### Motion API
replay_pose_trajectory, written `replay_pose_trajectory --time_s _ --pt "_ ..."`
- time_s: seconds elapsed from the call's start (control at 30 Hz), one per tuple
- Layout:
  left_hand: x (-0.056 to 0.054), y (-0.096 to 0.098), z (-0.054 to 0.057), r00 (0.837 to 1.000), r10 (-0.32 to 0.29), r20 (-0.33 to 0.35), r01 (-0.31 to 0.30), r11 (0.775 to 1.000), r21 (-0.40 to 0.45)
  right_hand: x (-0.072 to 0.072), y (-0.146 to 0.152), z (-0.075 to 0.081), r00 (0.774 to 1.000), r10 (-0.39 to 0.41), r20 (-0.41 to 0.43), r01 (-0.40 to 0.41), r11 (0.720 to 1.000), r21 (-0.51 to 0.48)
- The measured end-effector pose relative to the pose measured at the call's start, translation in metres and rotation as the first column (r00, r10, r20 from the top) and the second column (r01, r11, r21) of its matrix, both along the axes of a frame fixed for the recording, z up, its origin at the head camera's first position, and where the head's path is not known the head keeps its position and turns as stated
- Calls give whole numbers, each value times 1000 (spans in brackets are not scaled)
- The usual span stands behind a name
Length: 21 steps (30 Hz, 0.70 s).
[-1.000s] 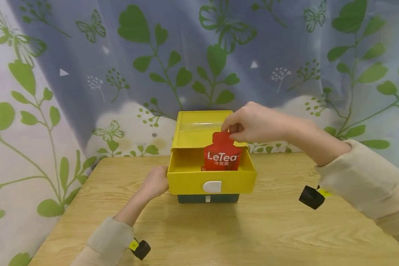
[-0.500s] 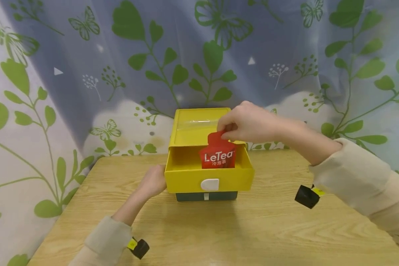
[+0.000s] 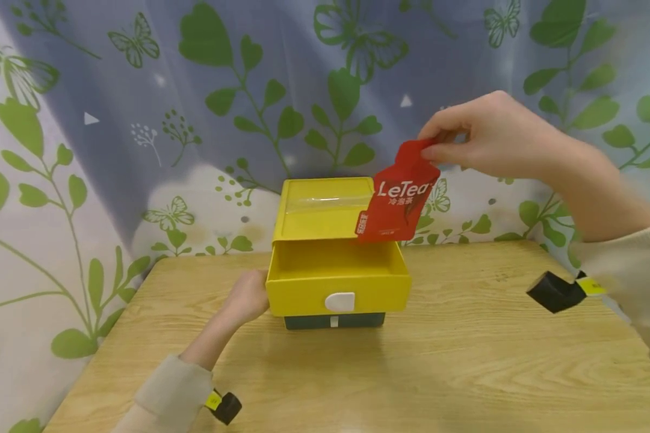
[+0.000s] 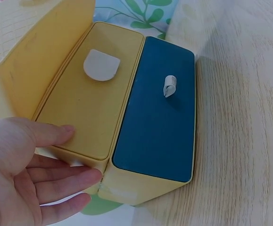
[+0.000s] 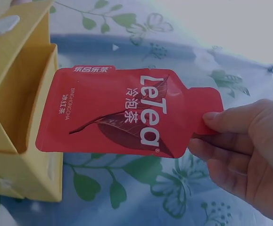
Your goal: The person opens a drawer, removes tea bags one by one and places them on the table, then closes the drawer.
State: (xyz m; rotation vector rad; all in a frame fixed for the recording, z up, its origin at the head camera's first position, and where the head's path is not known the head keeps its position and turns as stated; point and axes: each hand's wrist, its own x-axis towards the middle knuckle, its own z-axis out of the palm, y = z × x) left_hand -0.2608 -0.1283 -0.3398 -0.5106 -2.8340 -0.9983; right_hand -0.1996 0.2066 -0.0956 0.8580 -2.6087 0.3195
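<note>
A small yellow desktop drawer unit [image 3: 325, 210] stands on the table, its top drawer [image 3: 338, 294] pulled out. In the left wrist view, a lower yellow drawer front [image 4: 86, 99] and a dark teal one [image 4: 157, 108] are flush. My left hand [image 3: 246, 296] holds the unit's left corner, thumb [image 4: 56, 134] on the yellow front and fingers along the side. Above and right of the open drawer, my right hand [image 3: 498, 141] pinches a red LeTea drink pouch [image 3: 398, 201] by its narrow neck. The pouch hangs slightly tilted, printed face toward the head camera. No contents show in the open drawer.
The wooden table [image 3: 466, 337] extends in front and to both sides. Behind the unit hangs a leaf-and-butterfly patterned curtain [image 3: 238, 114]. Clear tape [image 3: 325, 204] lies across the unit's top. A black wrist device [image 3: 558, 291] hangs below the right sleeve.
My right hand has lifted the red pouch up out of the open drawer and to the right. The left hand stays at the unit's left side.
</note>
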Motion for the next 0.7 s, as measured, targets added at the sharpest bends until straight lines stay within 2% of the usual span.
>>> replay_pose_trajectory --time_s 0.17,0.27,0.43,0.57,0.7 --pt "-1 1 -2 1000 -6 -4 6 1000 11 -4 27 0 992 -125 10 124 992 9" --pt "-2 1 -2 1000 -6 -7 6 1000 9 -8 43 -7 985 -173 21 173 985 20" --pt "0 1 -2 1000 -7 6 7 1000 12 -17 68 -35 977 -203 61 203 979 4" --pt "3 2 0 1000 8 21 -9 1000 16 -27 83 -61 975 -199 100 199 980 12" --pt "5 3 3 1000 13 20 -13 1000 18 -38 90 -86 976 -156 151 153 988 31"
